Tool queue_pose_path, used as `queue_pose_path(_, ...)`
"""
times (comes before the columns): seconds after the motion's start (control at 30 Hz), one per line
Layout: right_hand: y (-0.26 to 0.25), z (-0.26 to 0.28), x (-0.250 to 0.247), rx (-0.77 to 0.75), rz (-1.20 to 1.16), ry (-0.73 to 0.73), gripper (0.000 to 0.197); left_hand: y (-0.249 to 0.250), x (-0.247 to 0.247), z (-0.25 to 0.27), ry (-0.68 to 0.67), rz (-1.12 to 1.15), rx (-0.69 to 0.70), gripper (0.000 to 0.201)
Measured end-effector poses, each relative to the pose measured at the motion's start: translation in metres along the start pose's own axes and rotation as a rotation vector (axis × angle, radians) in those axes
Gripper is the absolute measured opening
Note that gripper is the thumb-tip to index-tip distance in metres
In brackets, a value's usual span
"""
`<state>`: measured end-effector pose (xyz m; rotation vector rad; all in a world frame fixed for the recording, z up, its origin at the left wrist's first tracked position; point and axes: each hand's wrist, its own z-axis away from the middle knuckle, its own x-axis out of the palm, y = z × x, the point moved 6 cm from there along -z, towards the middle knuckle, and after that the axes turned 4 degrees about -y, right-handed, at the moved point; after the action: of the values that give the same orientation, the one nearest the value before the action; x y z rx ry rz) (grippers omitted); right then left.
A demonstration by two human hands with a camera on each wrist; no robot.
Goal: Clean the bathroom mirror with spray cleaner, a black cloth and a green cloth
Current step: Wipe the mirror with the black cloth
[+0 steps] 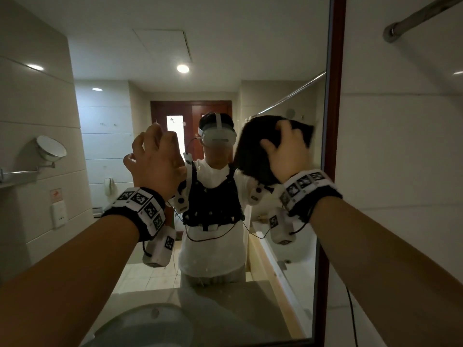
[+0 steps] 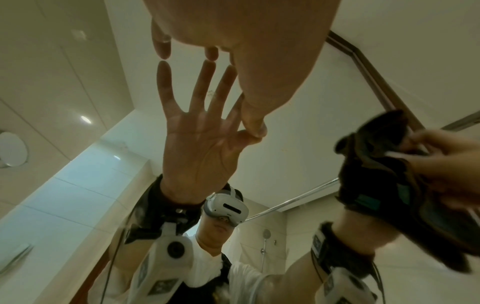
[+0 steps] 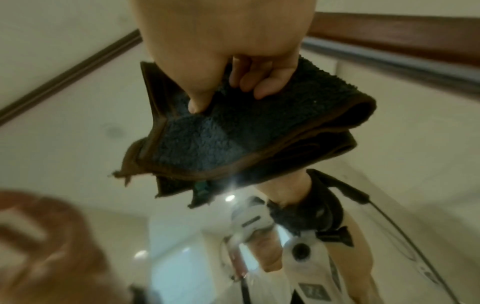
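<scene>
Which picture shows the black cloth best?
The right wrist view: the black cloth fills the middle, folded, with the right hand gripping it. The head view shows it partly hidden behind that hand; the left wrist view shows it blurred at the edge.

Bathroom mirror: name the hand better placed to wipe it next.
Right. The right hand grips the folded black terry cloth up at the glass of the wood-framed mirror; the left hand holds nothing.

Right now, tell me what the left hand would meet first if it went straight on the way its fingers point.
The mirror glass. The left hand is bare, and in the left wrist view its fingertips appear to meet their reflections already, so nothing lies between.
</scene>
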<state>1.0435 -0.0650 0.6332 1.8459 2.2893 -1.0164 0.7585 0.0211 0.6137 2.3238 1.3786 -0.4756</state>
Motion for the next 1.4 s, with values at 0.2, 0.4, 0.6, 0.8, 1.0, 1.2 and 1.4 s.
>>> queue_pose_path(0.2, -0.031, 0.018, 0.036, -0.247, 0.158, -0.110, 0.039, 0.001, -0.004, 0.000, -0.020, -0.019, -0.012, 0.083)
queue_pose_path(0.4, 0.015, 0.008, 0.012, -0.062, 0.043, -0.036, 0.034, 0.003, -0.008, 0.003, -0.058, -0.049, -0.022, 0.083)
queue_pose_path(0.6, 0.007, 0.009, 0.012, -0.002, 0.016, -0.076, 0.033, -0.007, -0.012, 0.002, -0.154, 0.029, 0.009, 0.077)
queue_pose_path(0.8, -0.030, 0.024, 0.038, -0.003, 0.001, -0.084, 0.034, -0.050, -0.046, 0.002, -0.060, 0.146, -0.022, 0.059)
queue_pose_path(1.0, -0.069, 0.029, 0.061, 0.000, 0.005, -0.028, 0.033, -0.136, -0.053, 0.000, -0.053, 0.071, -0.118, 0.062)
queue_pose_path(1.2, -0.120, 0.031, 0.086, -0.092, 0.063, -0.021, 0.033, -0.173, -0.051, -0.003, -0.041, 0.085, -0.127, 0.064)
queue_pose_path(1.4, -0.149, 0.025, 0.096, -0.234, 0.190, -0.053, 0.034, -0.179, -0.051, -0.016, -0.012, 0.031, -0.113, 0.066)
